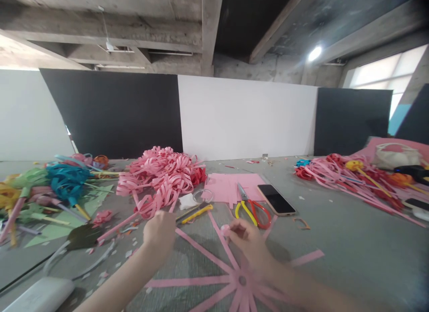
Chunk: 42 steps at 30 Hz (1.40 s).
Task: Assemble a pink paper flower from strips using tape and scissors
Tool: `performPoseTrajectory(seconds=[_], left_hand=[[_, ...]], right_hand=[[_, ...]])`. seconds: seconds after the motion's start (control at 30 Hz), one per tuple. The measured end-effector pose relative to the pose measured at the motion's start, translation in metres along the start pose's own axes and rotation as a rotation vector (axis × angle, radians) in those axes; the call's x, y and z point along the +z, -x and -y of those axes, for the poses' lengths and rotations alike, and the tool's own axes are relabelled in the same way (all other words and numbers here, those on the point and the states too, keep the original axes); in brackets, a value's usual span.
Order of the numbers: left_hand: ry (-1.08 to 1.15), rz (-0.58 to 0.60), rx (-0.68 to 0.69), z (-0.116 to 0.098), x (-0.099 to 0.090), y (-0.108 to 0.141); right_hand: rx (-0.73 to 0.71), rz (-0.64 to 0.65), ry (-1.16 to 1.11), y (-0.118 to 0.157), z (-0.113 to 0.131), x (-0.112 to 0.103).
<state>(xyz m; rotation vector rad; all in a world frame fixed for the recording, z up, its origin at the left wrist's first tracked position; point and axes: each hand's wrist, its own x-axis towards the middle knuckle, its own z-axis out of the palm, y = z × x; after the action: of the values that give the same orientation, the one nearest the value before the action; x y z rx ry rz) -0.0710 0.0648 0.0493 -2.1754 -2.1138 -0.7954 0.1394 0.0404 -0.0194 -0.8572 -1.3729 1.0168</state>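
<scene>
My right hand [248, 240] is closed in a pinch on a small pink paper curl [225, 230]. Below it, pink paper strips spread out like spokes from a round centre with a hole, forming a paper-strip star [231, 276] flat on the table. My left hand [159, 235] is closed, knuckles up, just left of the dark end of a yellow utility knife [197, 213]; what its fingers hold, if anything, is hidden. Beyond the hands lie scissors [246, 204] with one yellow and one red handle, partly over a pink paper sheet [219, 187].
A heap of looped pink paper flowers [164, 178] stands behind my left hand. Left are blue paper flowers [69, 180], scraps and a white device [43, 296]. A phone [276, 199] and roll of tape [203, 196] lie ahead; more pink strips [335, 178] lie right.
</scene>
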Motion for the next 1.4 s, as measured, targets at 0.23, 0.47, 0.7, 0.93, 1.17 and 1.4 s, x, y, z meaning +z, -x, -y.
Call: performPoseTrajectory(seconds=[0.23,0.47,0.7,0.93,1.17,1.4], left_hand=[[-0.224,0.127,0.247,-0.019,-0.002,0.003],[0.450,0.322,0.343,-0.044,0.023,0.022],[0.665,0.425,0.287,-0.044,0.042,0.029],[0.534,0.374,0.365,-0.049,0.036,0.036],[0.609,0.337,0.331,-0.050,0.039,0.042],[0.626,0.313,0.303,-0.049,0.045,0.043]], right_hand=[[0.025,0.035,-0.081,-0.001,-0.003,-0.001],[0.015,0.117,-0.078,0.001,0.004,0.000],[0.011,0.154,0.062,0.003,0.007,-0.001],[-0.068,0.137,0.366,0.002,0.008,-0.005],[-0.063,0.161,0.398,0.001,0.007,-0.005],[-0.038,0.159,0.377,0.002,0.008,-0.004]])
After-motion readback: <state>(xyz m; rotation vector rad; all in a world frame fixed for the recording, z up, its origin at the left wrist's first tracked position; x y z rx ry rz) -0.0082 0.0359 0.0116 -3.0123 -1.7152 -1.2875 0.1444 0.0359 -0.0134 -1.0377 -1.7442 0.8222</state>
